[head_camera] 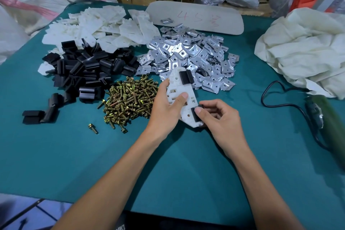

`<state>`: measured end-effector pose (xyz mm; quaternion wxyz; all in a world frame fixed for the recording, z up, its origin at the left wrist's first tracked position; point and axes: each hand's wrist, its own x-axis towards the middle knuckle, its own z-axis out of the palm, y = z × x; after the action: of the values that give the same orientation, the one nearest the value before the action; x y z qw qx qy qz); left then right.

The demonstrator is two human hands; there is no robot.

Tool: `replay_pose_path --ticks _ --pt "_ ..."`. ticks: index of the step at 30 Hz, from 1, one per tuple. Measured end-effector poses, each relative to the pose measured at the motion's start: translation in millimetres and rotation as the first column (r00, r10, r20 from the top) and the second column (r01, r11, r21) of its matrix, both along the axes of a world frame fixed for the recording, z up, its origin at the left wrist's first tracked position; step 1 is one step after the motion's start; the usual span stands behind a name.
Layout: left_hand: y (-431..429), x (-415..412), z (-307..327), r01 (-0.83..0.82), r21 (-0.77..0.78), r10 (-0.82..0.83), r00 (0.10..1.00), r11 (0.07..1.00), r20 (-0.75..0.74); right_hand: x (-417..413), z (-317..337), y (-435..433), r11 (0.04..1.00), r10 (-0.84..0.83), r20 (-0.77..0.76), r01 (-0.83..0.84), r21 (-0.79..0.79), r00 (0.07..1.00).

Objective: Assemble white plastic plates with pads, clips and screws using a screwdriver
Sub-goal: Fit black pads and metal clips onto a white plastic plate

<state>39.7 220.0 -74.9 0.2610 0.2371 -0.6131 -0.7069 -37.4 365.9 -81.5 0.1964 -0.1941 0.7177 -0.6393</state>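
My left hand [166, 106] holds a white plastic plate [177, 89] above the green table, thumb on its face. One black pad [185, 77] sits on the plate's far end. My right hand [220, 117] pinches a second black pad [196, 115] against the plate's near end. Piles lie behind: white plates [104, 24], black pads [87, 73], metal clips [192, 58] and brass screws [128, 99]. The electric screwdriver [321, 115] lies at the right, untouched.
A single screw [93, 128] lies apart at the front left. A black cable [280, 102] loops from the screwdriver. A crumpled white sack [306, 48] sits at the right. A beige board [196, 17] with red writing lies at the back, with bags and boxes behind.
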Motion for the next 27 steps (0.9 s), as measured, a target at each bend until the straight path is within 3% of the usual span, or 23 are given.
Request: replay_pose_path --ticks 27 --pt "0.4 -0.7 -3.8 0.007 0.021 -0.008 1.0 1.0 0.006 0.2 1.6 -2.0 0.999 0.009 -0.051 -0.007 0.033 0.999"
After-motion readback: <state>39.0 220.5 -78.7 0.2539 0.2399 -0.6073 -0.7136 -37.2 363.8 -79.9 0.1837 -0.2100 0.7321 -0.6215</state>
